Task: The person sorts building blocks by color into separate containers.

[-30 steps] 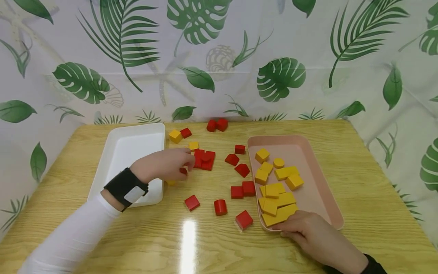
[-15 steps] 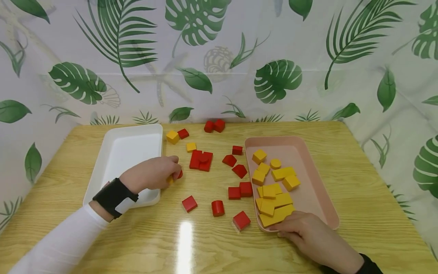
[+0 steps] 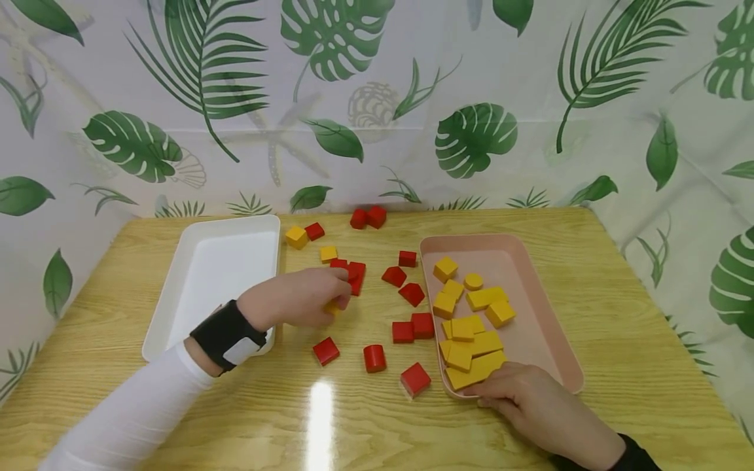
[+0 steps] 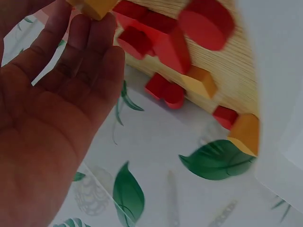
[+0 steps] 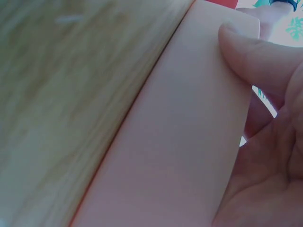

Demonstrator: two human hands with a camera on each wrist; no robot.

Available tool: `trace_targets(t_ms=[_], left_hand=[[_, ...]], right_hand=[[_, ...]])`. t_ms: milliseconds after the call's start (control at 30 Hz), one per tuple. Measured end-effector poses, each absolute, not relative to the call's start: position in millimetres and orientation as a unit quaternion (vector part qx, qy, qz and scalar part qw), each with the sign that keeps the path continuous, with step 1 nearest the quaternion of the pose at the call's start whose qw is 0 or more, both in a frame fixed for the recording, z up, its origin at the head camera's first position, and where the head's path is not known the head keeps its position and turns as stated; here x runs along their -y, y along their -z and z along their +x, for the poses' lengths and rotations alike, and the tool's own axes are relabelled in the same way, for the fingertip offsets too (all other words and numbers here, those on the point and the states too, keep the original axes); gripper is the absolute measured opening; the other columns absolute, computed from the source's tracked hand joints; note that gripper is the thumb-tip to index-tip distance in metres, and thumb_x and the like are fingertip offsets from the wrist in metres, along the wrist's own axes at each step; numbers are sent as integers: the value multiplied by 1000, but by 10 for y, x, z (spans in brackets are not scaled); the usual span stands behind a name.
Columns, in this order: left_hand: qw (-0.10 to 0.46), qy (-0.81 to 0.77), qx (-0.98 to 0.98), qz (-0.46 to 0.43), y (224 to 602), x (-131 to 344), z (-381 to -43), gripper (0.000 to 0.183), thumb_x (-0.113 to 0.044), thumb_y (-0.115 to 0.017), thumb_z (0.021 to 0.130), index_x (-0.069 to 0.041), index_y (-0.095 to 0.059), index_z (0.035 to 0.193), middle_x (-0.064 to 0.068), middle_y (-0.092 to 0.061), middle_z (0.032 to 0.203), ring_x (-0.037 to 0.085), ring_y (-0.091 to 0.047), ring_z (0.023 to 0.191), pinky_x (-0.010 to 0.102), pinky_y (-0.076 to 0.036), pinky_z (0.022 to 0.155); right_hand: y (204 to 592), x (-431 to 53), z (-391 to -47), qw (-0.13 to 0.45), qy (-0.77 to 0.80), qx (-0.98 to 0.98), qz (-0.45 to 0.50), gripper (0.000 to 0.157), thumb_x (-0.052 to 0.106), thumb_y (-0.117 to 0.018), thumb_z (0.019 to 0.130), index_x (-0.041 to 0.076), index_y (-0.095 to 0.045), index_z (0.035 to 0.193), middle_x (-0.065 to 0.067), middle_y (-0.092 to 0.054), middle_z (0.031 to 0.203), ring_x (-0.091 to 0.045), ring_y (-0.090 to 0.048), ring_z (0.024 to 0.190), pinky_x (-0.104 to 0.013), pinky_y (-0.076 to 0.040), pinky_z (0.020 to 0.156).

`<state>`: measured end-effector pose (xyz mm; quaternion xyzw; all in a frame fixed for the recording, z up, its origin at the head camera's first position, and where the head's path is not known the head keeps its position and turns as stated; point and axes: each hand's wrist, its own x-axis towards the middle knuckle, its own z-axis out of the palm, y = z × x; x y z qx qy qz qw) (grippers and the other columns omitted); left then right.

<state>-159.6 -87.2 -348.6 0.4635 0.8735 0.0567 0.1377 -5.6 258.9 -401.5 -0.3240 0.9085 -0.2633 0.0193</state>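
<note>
Over the table's middle left, my left hand (image 3: 303,296) holds a yellow block (image 3: 332,308) in its fingertips. In the left wrist view, part of this yellow block (image 4: 97,5) shows at the top edge. Flat red blocks (image 3: 357,280) lie just beyond the hand, partly covered by it. A red round-faced block (image 4: 207,23) appears in the left wrist view, hidden under the hand from above. My right hand (image 3: 530,402) grips the near rim of the pink tray (image 3: 556,333), thumb outside against its wall (image 5: 175,127). Several yellow blocks (image 3: 480,368) lie inside that tray.
A white tray (image 3: 220,255) stands on the left, close to the left wrist. Between the trays lie scattered red blocks, among them a red cylinder (image 3: 374,358) and a red cube (image 3: 415,379). A yellow cube (image 3: 296,237) sits near the back edge. Patterned cloth (image 3: 377,98) hangs behind.
My left hand has drawn back toward the white tray, taken hold of the yellow block beside it, and carried it rightward. My right hand has stayed at the pink tray's rim.
</note>
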Motion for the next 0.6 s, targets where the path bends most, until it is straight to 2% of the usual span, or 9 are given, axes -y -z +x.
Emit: trace_targets(t_ms=[333, 600], left_hand=[[85, -65, -811, 576, 3438, -167, -1468, 17, -22, -63, 82, -16, -60, 98, -4, -44, 91, 9, -44, 81, 16, -36, 71], [86, -68, -778, 618, 3554, -680, -1331, 13, -23, -61, 85, -20, -58, 97, -4, -43, 91, 8, -42, 82, 14, -33, 72]], right_hand=[[4036, -2597, -39, 4, 269, -905, -331, 29, 19, -64, 83, 37, -66, 105, 22, -60, 95, 2, -55, 86, -26, -47, 70], [4014, -2598, -48, -8, 272, -901, -336, 28, 17, -64, 82, 35, -67, 104, 22, -61, 94, 3, -55, 85, -25, -47, 70]])
